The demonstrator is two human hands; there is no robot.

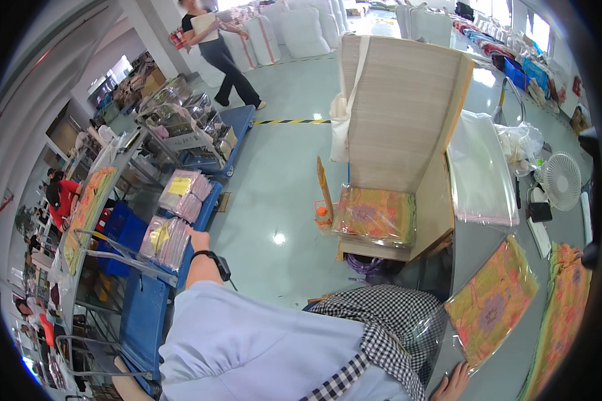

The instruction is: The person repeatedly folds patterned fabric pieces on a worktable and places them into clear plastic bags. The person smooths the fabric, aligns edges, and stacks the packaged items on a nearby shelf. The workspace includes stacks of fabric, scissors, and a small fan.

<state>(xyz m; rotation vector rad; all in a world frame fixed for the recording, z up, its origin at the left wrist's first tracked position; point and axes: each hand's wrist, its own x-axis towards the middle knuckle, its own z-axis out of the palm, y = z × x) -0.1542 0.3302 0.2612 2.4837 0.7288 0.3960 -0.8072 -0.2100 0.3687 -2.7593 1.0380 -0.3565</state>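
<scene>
My left hand [199,241], with a black band on the wrist, reaches to the edge of a pile of pink bagged textiles [166,243] on a blue platform cart; whether its fingers grip the pile I cannot tell. My right hand [452,384] lies on the grey table by the lower corner of a floral cloth in a clear bag [492,305]; its fingers are partly cut off by the picture's edge. A loose floral cloth [564,316] lies along the table's right side. More bagged floral cloths [376,216] are stacked in a wooden box stand.
Clear plastic bags [481,175], a white fan [562,180] and a phone-like black device [540,212] are on the table. A person [223,55] walks behind a loaded blue cart [236,135]. An orange bottle [323,216] stands beside the wooden stand [401,115].
</scene>
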